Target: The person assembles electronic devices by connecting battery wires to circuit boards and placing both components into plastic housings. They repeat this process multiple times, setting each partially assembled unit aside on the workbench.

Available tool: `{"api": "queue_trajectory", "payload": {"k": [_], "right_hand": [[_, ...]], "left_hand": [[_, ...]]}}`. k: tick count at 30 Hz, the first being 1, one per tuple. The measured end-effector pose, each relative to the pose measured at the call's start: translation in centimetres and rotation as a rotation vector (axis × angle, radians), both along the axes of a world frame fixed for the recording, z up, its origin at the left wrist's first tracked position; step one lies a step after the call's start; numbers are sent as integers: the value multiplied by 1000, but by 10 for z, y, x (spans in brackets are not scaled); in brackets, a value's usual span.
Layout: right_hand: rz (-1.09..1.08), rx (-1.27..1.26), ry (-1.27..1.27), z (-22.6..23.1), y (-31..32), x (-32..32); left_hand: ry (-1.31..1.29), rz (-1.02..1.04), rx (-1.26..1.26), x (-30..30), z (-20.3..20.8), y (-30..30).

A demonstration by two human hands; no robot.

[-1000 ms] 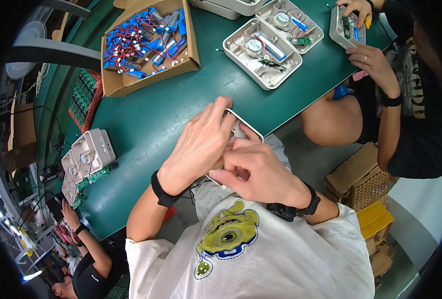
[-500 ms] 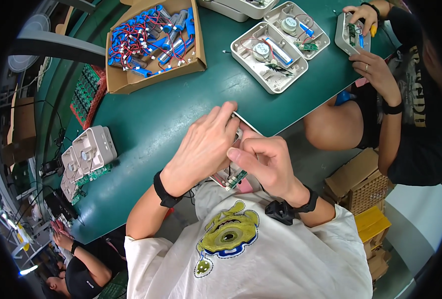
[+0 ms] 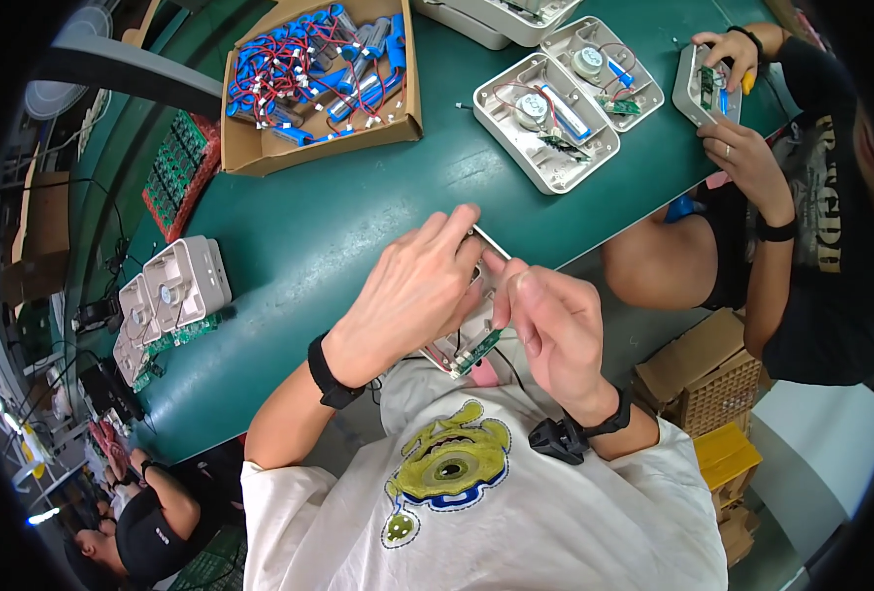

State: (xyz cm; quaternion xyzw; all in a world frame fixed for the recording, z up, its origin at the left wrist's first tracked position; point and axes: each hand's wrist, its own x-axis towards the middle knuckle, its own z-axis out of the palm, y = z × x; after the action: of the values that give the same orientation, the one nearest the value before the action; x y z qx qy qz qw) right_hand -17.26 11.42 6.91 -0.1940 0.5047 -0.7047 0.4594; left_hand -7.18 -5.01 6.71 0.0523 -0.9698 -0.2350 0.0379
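We hold a pale plastic casing (image 3: 462, 340) at the worktop's near edge; since a second ago our right hand (image 3: 555, 330) has lifted, its fingers now pinching a small green circuit board (image 3: 478, 351), while our left hand (image 3: 412, 295) grips the casing. The green worktop (image 3: 309, 227) carries a cardboard box of blue batteries (image 3: 319, 74) and open casings (image 3: 555, 108); a co-worker (image 3: 802, 227) sits at our right.

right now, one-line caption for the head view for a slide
Left hand and right hand hold a pale housing and small green circuit board at the edge of a green table.
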Motion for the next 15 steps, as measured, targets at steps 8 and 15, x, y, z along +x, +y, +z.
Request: {"api": "queue_trajectory", "payload": {"k": [8,15], "right_hand": [[-37,-26,-64,1,1,-1],[-33,-94,18,-1,19,-5]], "left_hand": [[22,19,-2,2,-1,1],[27,14,-10,3,-1,1]]}}
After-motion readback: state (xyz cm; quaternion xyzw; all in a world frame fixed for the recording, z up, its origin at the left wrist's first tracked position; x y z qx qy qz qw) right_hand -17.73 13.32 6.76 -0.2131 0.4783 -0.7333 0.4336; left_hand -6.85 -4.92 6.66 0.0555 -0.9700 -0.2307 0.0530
